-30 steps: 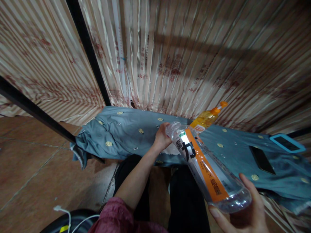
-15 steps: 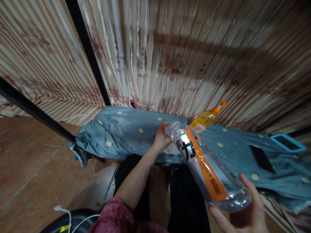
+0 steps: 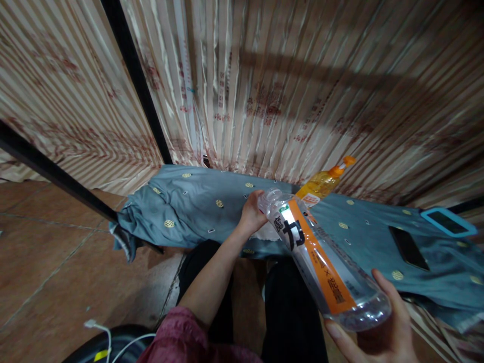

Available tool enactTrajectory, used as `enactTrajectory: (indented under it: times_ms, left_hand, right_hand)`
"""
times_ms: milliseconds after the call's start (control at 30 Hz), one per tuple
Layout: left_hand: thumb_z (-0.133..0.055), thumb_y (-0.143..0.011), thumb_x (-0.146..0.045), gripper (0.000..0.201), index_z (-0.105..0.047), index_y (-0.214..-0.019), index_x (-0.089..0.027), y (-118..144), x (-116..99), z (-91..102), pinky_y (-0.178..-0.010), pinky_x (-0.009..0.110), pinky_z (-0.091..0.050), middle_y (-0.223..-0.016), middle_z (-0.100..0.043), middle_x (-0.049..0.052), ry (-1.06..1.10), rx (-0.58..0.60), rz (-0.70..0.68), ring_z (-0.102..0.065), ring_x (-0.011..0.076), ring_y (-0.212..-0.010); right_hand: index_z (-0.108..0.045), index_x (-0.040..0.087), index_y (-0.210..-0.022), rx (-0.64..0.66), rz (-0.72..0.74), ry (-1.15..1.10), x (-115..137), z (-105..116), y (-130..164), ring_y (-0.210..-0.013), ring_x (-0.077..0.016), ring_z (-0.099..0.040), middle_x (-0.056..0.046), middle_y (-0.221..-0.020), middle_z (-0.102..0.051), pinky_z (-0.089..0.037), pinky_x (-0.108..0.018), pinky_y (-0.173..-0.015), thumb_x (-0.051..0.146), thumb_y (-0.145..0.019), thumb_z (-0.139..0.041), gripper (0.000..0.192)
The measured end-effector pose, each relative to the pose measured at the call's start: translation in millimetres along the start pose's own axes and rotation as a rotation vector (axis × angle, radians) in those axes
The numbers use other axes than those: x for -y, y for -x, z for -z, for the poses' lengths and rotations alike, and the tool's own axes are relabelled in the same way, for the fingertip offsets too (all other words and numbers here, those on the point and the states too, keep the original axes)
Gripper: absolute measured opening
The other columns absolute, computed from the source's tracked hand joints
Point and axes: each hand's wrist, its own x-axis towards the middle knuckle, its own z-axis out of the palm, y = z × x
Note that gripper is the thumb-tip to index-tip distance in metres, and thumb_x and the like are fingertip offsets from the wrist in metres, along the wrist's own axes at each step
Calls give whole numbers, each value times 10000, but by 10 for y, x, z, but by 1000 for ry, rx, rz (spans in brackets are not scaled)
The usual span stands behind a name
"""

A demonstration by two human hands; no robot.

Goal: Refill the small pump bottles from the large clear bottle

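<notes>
A clear plastic bottle with an orange label and dark characters slants across my lap, its neck toward the upper left and its base toward the lower right. My left hand is closed at the neck end, its fingers partly hidden behind the bottle. Around the base, the thumb and fingers of my right hand grip from both sides. Behind the clear bottle stands an orange pump bottle with yellow-orange liquid. Something white, partly covered, lies on the cloth below my left hand.
A blue-grey cloth with pineapple prints covers the narrow surface before me. On its right lie a dark phone and a blue-framed tablet. Striped curtains and black poles stand behind. A white cable hangs at lower left.
</notes>
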Motion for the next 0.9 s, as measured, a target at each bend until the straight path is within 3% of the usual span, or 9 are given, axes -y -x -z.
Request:
enactTrajectory:
  times_ms: [300,533,900]
  left_hand:
    - [-800,-739,-294,439,-588,-1104,-174,-3,-14,10,-952,468,-575,-1107,-711,130,-15,20,-2,-709,307,-1047]
    - [-811,-740,-320,419,-597,-1082,-208,-4,-13,10,-955,441,-577,-1069,-715,85,-9,19,1,-709,280,-1033]
    - [-804,-742,-301,413,-594,-1085,-208,-8,-25,7,-930,448,-593,-1071,-725,90,-27,15,-7,-721,281,-1004]
  right_hand:
    - [-431,149,-1561,-22,2,37,-6,1,-7,-1064,-356,-691,-180,-1263,-669,-598,-469,-834,750,-612,-804,1183]
    - [-438,158,-1558,-19,32,53,13,9,-1,-1028,-333,-699,-163,-1261,-662,-612,-432,-803,750,-626,-797,1161]
    - [-404,183,-1575,4,-37,-16,25,1,5,-1047,-347,-665,-158,-1273,-632,-558,-471,-840,689,-610,-838,1173]
